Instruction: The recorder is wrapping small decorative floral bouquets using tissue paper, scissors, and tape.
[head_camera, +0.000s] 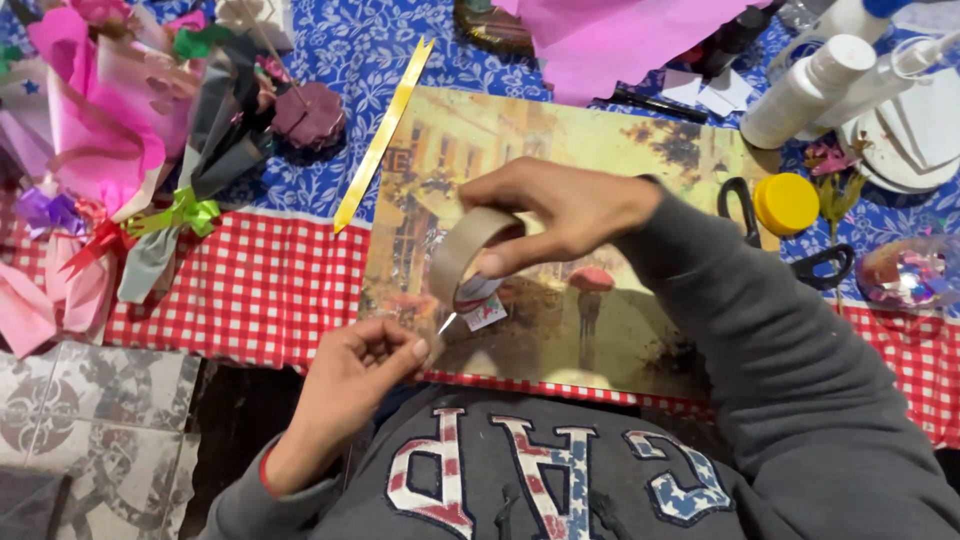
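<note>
Head view is showing a blue floral and red checked cloth (270, 280) covering the table, with a glossy painted board (560, 300) lying flat on it. Above the board, the right hand (560, 215) is gripping a tape roll (470, 250), thumb inside the ring, fingers over its rim. Just below, the left hand (365, 365) is pinching the clear tape end (440, 330) between thumb and forefinger.
</note>
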